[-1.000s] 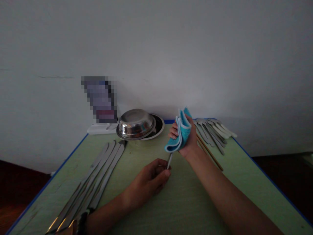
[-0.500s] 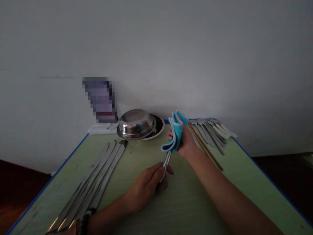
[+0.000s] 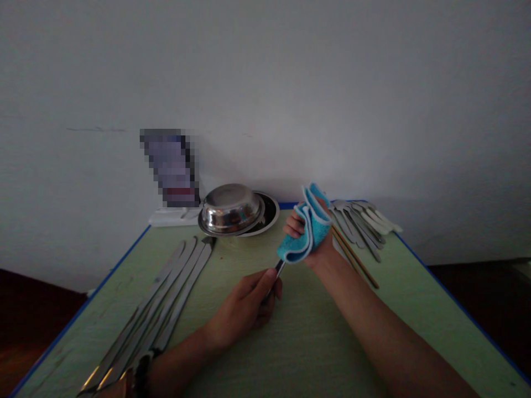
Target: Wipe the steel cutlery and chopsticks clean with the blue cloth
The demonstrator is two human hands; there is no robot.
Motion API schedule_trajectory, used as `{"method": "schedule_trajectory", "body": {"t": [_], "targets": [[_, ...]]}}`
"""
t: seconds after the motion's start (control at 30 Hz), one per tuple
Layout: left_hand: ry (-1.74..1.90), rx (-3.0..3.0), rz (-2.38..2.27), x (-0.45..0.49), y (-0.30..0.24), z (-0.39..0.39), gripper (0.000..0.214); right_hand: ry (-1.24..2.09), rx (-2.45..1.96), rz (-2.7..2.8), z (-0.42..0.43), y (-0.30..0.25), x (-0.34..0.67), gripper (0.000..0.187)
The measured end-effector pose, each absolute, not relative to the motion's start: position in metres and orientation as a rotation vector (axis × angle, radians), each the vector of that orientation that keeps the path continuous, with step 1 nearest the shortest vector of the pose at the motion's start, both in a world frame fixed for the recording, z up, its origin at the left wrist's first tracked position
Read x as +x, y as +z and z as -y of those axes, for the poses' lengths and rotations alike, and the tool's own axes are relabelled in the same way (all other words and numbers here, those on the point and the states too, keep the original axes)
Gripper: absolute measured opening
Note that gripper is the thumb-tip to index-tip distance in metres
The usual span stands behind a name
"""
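My left hand (image 3: 252,305) is closed round the handle of a slim metal utensil (image 3: 281,270), held low over the middle of the table. The utensil's far end disappears inside a folded blue cloth (image 3: 318,229) with pale edging, so its kind cannot be told. My right hand (image 3: 322,255) grips this cloth round the utensil, its fingers curled on the left side and partly covered. Just right of that hand lies a pair of wooden chopsticks (image 3: 357,260).
Long metal utensils (image 3: 166,309) lie along the left of the green table (image 3: 418,309). An upturned steel bowl (image 3: 232,207) rests on another dish at the back, beside a blurred screen (image 3: 172,168) on a white stand. Several spoons and other cutlery (image 3: 363,221) lie back right.
My right hand and the cloth have shifted slightly right, and the cloth has turned and spread. My left hand has moved slightly left and still grips the utensil.
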State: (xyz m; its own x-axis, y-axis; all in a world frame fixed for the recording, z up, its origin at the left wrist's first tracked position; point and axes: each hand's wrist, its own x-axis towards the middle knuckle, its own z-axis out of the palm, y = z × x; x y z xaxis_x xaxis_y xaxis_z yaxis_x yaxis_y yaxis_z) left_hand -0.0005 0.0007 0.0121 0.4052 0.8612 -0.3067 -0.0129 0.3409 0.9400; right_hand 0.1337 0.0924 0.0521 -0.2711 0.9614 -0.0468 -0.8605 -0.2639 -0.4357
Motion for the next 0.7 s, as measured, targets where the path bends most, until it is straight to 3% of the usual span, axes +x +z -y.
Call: {"method": "schedule_trajectory", "body": {"t": [0.3, 0.7], "targets": [[0.748, 0.972, -1.017, 0.0, 0.011, -0.001, 0.04, 1.937, -0.477, 0.351, -0.081, 0.042, 0.11, 0.041], [0.674, 1.127, -0.999, 0.0, 0.012, 0.002, 0.041, 1.616, -0.48, 0.353, -0.108, 0.062, 0.166, 0.039]]}}
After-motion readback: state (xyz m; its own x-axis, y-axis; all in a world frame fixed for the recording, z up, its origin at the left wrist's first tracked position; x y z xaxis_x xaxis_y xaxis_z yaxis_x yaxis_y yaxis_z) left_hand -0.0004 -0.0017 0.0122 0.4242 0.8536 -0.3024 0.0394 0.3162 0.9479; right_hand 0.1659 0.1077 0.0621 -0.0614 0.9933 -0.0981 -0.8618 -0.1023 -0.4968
